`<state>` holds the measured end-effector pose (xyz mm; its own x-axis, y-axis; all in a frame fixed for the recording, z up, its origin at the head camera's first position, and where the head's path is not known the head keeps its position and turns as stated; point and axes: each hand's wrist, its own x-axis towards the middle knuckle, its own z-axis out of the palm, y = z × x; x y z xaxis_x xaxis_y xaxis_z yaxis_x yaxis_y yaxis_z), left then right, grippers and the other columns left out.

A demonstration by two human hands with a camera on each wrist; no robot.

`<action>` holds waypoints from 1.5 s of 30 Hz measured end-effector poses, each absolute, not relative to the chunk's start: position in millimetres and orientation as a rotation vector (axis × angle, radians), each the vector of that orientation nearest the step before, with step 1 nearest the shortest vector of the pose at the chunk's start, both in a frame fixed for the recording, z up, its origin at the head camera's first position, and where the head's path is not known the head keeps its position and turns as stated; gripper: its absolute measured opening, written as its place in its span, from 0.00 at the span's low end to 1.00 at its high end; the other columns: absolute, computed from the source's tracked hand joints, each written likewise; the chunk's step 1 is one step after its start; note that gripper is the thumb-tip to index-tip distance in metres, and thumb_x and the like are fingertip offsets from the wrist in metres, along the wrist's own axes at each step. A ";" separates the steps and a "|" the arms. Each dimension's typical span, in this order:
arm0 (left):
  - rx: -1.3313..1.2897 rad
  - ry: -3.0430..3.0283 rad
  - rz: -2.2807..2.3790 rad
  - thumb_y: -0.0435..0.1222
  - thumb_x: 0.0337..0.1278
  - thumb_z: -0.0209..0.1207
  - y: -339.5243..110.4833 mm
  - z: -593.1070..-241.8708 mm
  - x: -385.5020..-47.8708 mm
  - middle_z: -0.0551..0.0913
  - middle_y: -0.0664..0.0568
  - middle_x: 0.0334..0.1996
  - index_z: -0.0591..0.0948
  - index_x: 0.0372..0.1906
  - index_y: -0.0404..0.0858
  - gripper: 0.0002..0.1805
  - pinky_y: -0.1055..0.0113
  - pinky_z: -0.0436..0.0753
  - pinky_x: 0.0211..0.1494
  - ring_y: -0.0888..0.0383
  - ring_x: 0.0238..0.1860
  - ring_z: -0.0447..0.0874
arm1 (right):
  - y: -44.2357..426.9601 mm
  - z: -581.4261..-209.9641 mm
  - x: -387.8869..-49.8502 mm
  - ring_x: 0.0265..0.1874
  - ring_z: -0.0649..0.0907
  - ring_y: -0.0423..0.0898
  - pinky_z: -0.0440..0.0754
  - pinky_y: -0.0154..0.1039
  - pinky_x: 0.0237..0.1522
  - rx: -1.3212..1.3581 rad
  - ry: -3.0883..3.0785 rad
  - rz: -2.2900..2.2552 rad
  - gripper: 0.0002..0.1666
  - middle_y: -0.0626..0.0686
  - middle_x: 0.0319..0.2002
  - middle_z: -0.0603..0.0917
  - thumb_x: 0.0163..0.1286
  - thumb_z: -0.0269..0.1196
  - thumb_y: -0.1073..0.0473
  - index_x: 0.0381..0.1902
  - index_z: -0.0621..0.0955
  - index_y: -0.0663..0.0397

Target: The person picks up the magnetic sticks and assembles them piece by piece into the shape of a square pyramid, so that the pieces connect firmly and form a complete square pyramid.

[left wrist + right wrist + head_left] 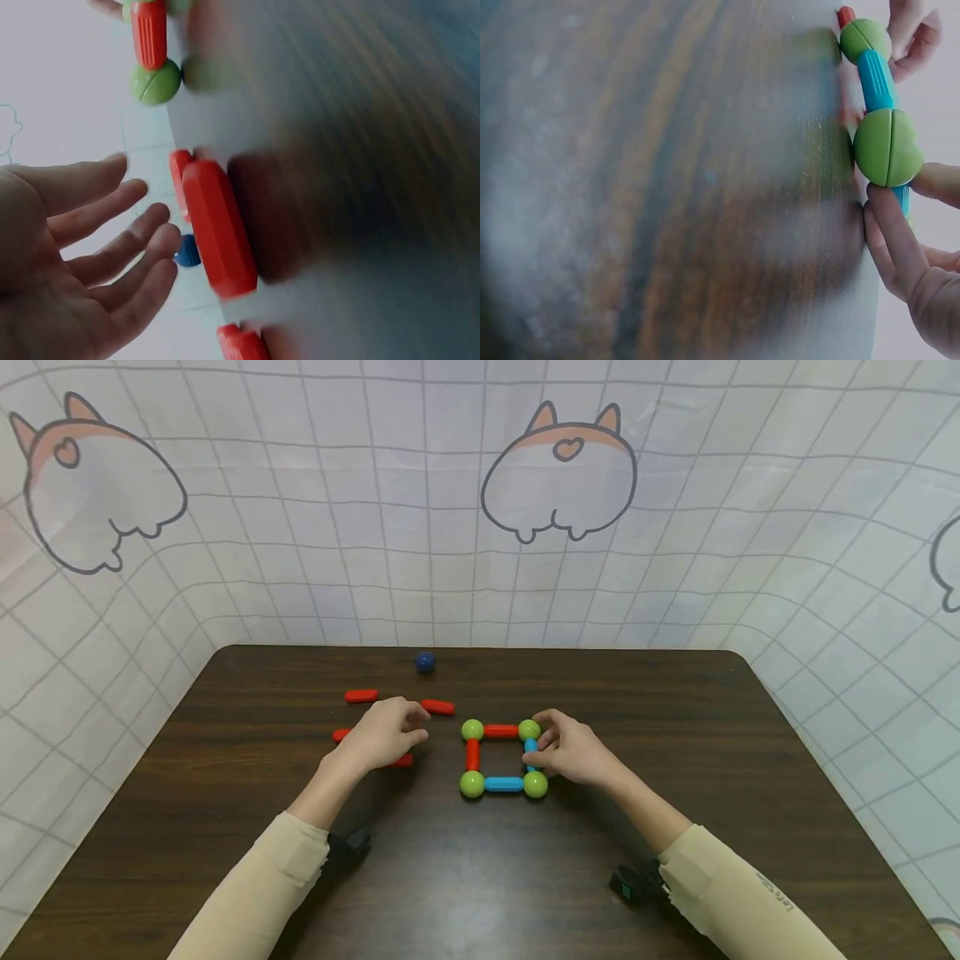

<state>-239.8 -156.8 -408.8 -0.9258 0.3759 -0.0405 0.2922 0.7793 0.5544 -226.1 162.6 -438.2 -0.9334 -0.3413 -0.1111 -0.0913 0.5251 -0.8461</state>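
Right hand (572, 752): thumb and fingers pinching the right-side blue rod (531, 745) of the square frame (503, 784); exact contact partly covered by the fingers.
Square frame: flat on the table (480, 877). Green balls (472, 784) at all four corners, red side rods (501, 731) on far and left sides, blue on near and right.
Left hand (382, 732): left of the square frame, apart from it; fingers spread and loosely bent, among the loose red rods (362, 696).
Loose red rods: four, all left of the square frame. Two sit farther back than it; the other two are partly covered by the left hand.
Blue ball (425, 662): beyond the square frame, off to its left, near the table's far edge.
Sleeves (247, 893): cream, nearer than the square frame, cut off at the bottom edge. Dark lettering (776, 892) on the right one, too small to read.
Wrist devices (633, 883): dark, partly behind the cuffs; small green mark on the right one, can't make it out.
Backdrop (420, 552): white, gridded, behind the square frame; cartoon animal rears (558, 477), rightmost cut off.
Wrist views: tabletop blurred in both. Left one crops a red rod at the bottom; right one hides much of the square frame behind its nearest ball.
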 end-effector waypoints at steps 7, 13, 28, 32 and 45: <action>0.543 2.807 0.677 0.35 0.64 0.69 -174.0 -408.9 -232.7 0.82 0.41 0.53 0.85 0.55 0.32 0.17 0.47 0.78 0.60 0.42 0.58 0.80 | 161.8 -436.8 -225.5 0.30 0.87 0.49 0.88 0.44 0.36 -0.366 2.491 -1.378 0.39 0.60 0.43 0.81 0.66 0.73 0.63 0.70 0.68 0.65; 0.515 2.758 0.667 0.35 0.61 0.71 -180.7 -409.3 -230.4 0.84 0.43 0.53 0.85 0.54 0.34 0.17 0.48 0.78 0.60 0.44 0.58 0.80 | 162.7 -437.2 -224.5 0.30 0.87 0.49 0.88 0.44 0.37 -0.367 2.490 -1.384 0.40 0.60 0.43 0.81 0.66 0.73 0.63 0.71 0.68 0.65; 0.603 2.740 0.661 0.30 0.61 0.70 -185.6 -415.7 -234.2 0.87 0.52 0.42 0.88 0.45 0.37 0.08 0.55 0.82 0.51 0.53 0.46 0.83 | 161.5 -437.2 -224.1 0.30 0.87 0.49 0.88 0.44 0.37 -0.357 2.498 -1.373 0.39 0.60 0.42 0.82 0.66 0.73 0.62 0.70 0.68 0.64; 0.625 2.744 0.666 0.30 0.62 0.69 -184.5 -417.7 -234.4 0.86 0.53 0.39 0.88 0.45 0.37 0.08 0.57 0.82 0.48 0.55 0.42 0.83 | 162.2 -436.8 -225.0 0.30 0.87 0.49 0.88 0.44 0.37 -0.355 2.515 -1.359 0.39 0.59 0.42 0.82 0.66 0.73 0.62 0.70 0.69 0.64; 0.559 2.825 1.009 0.32 0.66 0.67 -184.8 -419.9 -238.3 0.86 0.52 0.39 0.87 0.49 0.37 0.10 0.60 0.82 0.41 0.55 0.39 0.82 | 161.3 -438.8 -223.6 0.30 0.87 0.49 0.88 0.44 0.37 -0.368 2.529 -1.344 0.40 0.59 0.43 0.82 0.66 0.73 0.61 0.70 0.69 0.64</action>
<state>-238.3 -184.8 -419.9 -0.9288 0.3686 0.0375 0.3089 0.7147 0.6275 -223.6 161.3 -438.8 -0.9359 -0.3367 -0.1037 -0.1023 0.5414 -0.8345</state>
